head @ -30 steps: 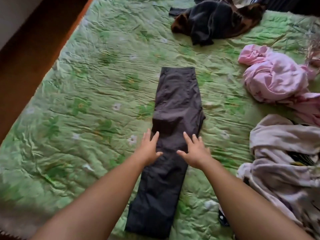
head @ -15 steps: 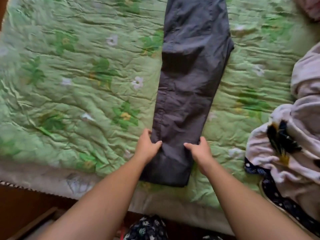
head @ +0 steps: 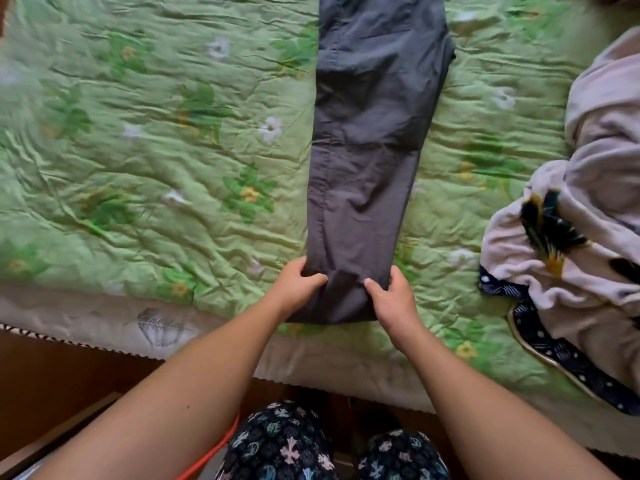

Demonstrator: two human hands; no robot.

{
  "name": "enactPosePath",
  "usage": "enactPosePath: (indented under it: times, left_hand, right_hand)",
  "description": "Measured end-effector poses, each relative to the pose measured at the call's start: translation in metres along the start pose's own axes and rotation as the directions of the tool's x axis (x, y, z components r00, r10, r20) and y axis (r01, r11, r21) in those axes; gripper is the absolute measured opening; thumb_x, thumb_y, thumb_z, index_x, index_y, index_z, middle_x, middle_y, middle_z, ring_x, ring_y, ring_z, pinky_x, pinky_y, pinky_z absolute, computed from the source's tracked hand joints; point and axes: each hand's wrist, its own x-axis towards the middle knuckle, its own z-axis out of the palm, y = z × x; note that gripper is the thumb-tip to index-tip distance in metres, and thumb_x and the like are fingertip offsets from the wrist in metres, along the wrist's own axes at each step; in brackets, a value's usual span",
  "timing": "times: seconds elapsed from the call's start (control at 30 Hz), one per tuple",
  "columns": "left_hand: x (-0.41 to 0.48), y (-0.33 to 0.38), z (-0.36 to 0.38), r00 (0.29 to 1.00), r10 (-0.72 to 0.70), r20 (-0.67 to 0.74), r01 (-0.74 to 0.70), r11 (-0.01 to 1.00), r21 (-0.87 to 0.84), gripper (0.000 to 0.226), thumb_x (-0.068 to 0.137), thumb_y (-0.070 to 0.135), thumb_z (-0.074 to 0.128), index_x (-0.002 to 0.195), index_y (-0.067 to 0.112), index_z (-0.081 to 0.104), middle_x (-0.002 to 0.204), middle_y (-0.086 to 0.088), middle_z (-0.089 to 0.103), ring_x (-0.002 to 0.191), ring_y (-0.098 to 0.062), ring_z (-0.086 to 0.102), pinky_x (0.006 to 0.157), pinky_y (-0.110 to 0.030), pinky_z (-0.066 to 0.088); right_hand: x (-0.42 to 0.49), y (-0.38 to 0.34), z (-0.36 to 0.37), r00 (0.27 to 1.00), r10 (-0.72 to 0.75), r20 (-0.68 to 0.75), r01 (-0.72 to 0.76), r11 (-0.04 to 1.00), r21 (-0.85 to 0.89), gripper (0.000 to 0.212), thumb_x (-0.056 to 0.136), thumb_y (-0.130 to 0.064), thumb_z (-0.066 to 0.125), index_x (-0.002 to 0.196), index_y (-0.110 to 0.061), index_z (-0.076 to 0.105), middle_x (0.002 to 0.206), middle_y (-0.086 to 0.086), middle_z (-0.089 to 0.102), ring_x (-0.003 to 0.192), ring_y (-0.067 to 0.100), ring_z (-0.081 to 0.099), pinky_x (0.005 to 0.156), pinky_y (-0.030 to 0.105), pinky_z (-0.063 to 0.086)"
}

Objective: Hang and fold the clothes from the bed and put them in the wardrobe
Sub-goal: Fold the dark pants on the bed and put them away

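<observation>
Dark grey trousers [head: 363,161] lie folded lengthwise on the green flowered bedspread [head: 156,161], legs toward me, waist out of frame at the top. My left hand [head: 298,289] pinches the left edge of the leg end near the hem, thumb on top. On the right edge of the same leg end, my right hand [head: 393,299] grips the cloth, thumb over the fabric. The hem lies close to the bed's front edge.
A pale lilac garment [head: 595,188] with a dark patterned piece [head: 550,230] is heaped at the right. A navy dotted cloth [head: 561,355] hangs over the bed edge. The wooden bed frame [head: 52,372] and my patterned trouser legs [head: 287,445] are below.
My hands slid from the middle of the trousers down to the leg ends and closed on both edges. The view tilted down toward the bed's front edge.
</observation>
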Motion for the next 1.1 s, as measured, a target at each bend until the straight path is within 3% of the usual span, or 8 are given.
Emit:
enactPosePath:
  times: [0.1,0.33,0.43,0.57,0.67,0.83,0.97,1.1]
  left_hand:
    - [-0.022,-0.007,0.008,0.994,-0.106,0.020,0.106,0.994,0.014,0.017,0.089,0.004,0.066,0.105,0.000,0.070,0.111,-0.020,0.072,0.095,-0.021,0.065,0.094,-0.044,0.052]
    - [-0.071,-0.011,0.030,0.981,-0.181,0.065,0.189,0.969,-0.159,0.023,0.090,0.001,0.065,0.113,-0.001,0.068,0.110,-0.017,0.072,0.095,-0.024,0.067,0.080,-0.029,0.053]
    - [-0.085,-0.012,0.032,0.966,-0.229,0.122,0.248,0.955,-0.163,0.016,0.090,0.009,0.066,0.106,0.010,0.069,0.102,-0.009,0.074,0.088,-0.018,0.070,0.072,-0.025,0.055]
    - [-0.088,-0.032,0.036,0.941,-0.306,0.141,0.319,0.944,-0.082,0.016,0.090,0.010,0.063,0.105,0.010,0.069,0.115,-0.018,0.071,0.102,-0.030,0.065,0.091,-0.039,0.048]
    - [-0.087,-0.049,0.039,0.958,-0.255,0.132,0.269,0.958,-0.098,0.023,0.091,0.005,0.065,0.113,0.009,0.068,0.114,-0.012,0.073,0.101,-0.023,0.069,0.086,-0.032,0.053]
    - [-0.083,-0.070,0.039,0.991,-0.056,0.118,0.053,0.998,0.030,0.044,0.091,0.004,0.067,0.133,0.012,0.056,0.124,0.000,0.068,0.120,-0.020,0.063,0.106,-0.039,0.048]
    - [-0.088,-0.078,0.033,0.995,0.000,0.103,0.006,0.998,-0.062,0.085,0.091,0.009,0.070,0.154,0.037,0.021,0.133,0.007,0.059,0.117,-0.001,0.061,0.102,-0.028,0.050]
    - [-0.091,-0.062,0.022,0.995,-0.057,0.088,0.055,0.998,0.027,0.034,0.094,0.005,0.060,0.119,0.026,0.064,0.108,-0.016,0.067,0.086,-0.019,0.065,0.076,-0.032,0.056]
  right_hand:
    - [-0.007,0.004,-0.019,0.999,-0.028,-0.045,0.023,0.995,-0.101,0.038,0.094,-0.019,0.063,0.129,-0.007,0.054,0.125,0.016,0.066,0.114,0.033,0.062,0.100,0.044,0.048]
    - [-0.048,0.014,-0.064,0.996,-0.037,0.080,0.047,0.991,-0.122,0.066,0.078,-0.026,0.078,0.135,-0.024,0.046,0.113,0.004,0.070,0.098,0.022,0.068,0.089,0.041,0.055]
    - [-0.061,0.024,-0.073,0.997,-0.022,0.073,0.029,0.995,-0.095,0.062,0.078,-0.021,0.078,0.132,-0.027,0.046,0.107,0.009,0.071,0.094,0.027,0.069,0.088,0.048,0.056]
    - [-0.066,0.036,-0.076,0.997,0.011,0.073,-0.009,1.000,-0.027,0.045,0.081,-0.017,0.077,0.120,-0.021,0.056,0.104,0.009,0.074,0.095,0.026,0.071,0.090,0.048,0.056]
    - [-0.068,0.048,-0.072,0.990,0.020,0.140,-0.020,1.000,0.000,0.029,0.080,-0.009,0.078,0.104,-0.020,0.065,0.105,0.007,0.075,0.094,0.020,0.072,0.088,0.038,0.058]
    - [-0.072,0.075,-0.065,0.987,0.076,0.145,-0.061,0.993,-0.106,0.021,0.087,-0.019,0.070,0.100,-0.025,0.054,0.083,0.013,0.074,0.083,0.033,0.071,0.079,0.047,0.056]
    - [-0.075,0.080,-0.062,0.993,0.073,0.091,-0.067,0.995,-0.072,0.028,0.092,-0.021,0.062,0.113,-0.032,0.046,0.081,0.016,0.071,0.077,0.035,0.068,0.075,0.047,0.056]
    - [-0.076,0.063,-0.064,0.974,0.144,0.175,-0.150,0.988,0.026,0.039,0.091,-0.001,0.047,0.108,-0.034,0.060,0.081,0.011,0.064,0.056,0.027,0.054,0.044,0.031,0.044]
